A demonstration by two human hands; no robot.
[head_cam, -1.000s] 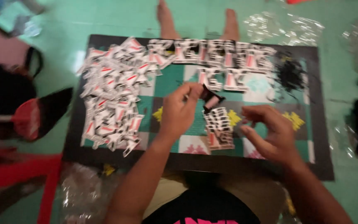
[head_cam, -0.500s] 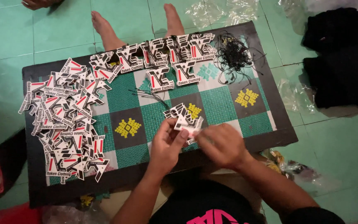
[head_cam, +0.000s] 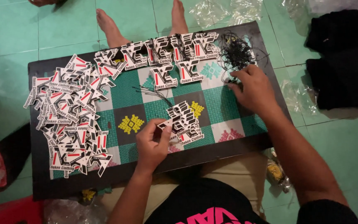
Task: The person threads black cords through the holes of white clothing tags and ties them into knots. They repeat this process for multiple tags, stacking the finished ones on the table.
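Head view, left to right: a loose heap of tags (head_cam: 69, 120), white cut-out shapes with black and red marks, lies well out to the left of the left hand (head_cam: 154, 143), on the black board (head_cam: 38, 174) with its green patterned mat. That hand is closed in a pinch, thumb against fingers, on the corner of one tag (head_cam: 165, 123). The tag sits at the near-left edge of a small stack (head_cam: 185, 122) just right of the grip. Beyond the grip, along the far edge, runs a row of tags (head_cam: 166, 54).

Further right, the right hand (head_cam: 255, 89) rests palm down with its fingertips at the near edge of a tangle of black strings (head_cam: 235, 52). Whether it has caught a string cannot be told. Black cloth (head_cam: 344, 58) lies on the floor to its right.

This looks like the picking step: one tag singled out, one string sought. Freeing a single strand from the tangle would call for a fine, light pull.
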